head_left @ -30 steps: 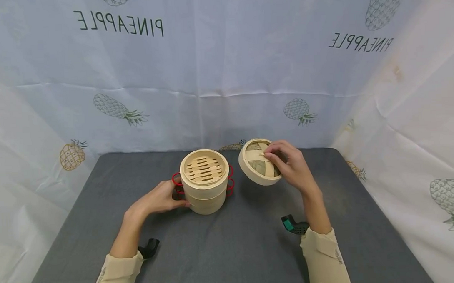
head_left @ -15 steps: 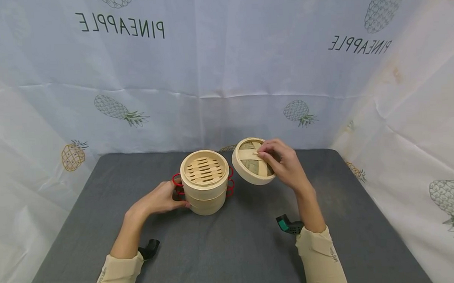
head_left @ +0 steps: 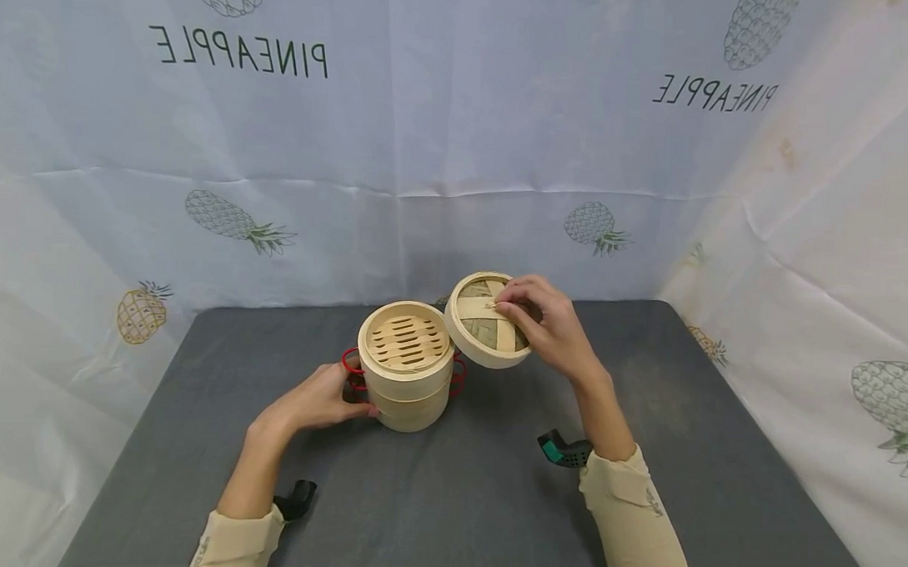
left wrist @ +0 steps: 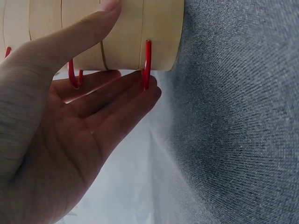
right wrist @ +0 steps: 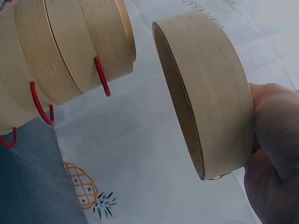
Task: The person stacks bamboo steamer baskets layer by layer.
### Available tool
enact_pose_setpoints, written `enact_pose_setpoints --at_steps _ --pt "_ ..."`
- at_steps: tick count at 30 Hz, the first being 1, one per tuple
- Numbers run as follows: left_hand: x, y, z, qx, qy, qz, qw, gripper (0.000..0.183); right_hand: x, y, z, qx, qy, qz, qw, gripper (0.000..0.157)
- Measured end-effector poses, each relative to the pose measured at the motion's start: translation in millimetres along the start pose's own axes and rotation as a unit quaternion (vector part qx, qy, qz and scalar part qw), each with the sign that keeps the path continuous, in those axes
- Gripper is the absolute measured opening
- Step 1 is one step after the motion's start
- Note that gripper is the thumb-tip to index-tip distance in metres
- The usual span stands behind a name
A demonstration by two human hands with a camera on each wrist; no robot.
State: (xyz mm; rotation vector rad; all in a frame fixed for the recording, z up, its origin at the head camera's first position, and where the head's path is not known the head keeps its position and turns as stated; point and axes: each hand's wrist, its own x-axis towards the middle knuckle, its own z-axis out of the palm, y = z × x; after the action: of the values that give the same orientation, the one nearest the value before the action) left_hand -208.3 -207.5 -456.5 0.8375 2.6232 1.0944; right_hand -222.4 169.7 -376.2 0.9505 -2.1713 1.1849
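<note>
A stack of round bamboo steamer baskets with red side handles stands upright on the table, its slatted top tier uncovered. My left hand grips the stack low on its left side; in the left wrist view the thumb lies along the wall and the fingers reach under the red handles. Raised and tilted, the bamboo steamer lid hangs from my right hand, which pinches the small loop at its centre. In the right wrist view a gap separates the lid from the stack.
A dark grey table lies under the stack. White cloth printed with pineapples hangs behind the table and along both sides. A black wrist camera mount sits by the right sleeve, another by the left.
My right hand has carried the lid leftward and slightly up, so that it now overlaps the stack's right rim in the head view. The left hand and the stack have stayed in place.
</note>
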Motion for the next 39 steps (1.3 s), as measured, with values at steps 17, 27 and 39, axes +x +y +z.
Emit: enact_pose_setpoints --at_steps 17,27,39 --pt "0.6 -4.3 -1.4 0.007 0.0 0.011 0.9999 0.064 6 -7 16.7 0.014 0.014 -0.012 1.0 0.012" --pt "1.9 -3.1 -0.8 0.005 -0.009 -0.001 1.0 0.059 13 -13 27.8 0.011 0.015 -0.029 0.999 0.012" --pt "0.3 -2.0 -1.3 0.007 0.0 0.005 1.0 0.064 20 -20 41.6 0.023 0.018 -0.035 0.999 0.011"
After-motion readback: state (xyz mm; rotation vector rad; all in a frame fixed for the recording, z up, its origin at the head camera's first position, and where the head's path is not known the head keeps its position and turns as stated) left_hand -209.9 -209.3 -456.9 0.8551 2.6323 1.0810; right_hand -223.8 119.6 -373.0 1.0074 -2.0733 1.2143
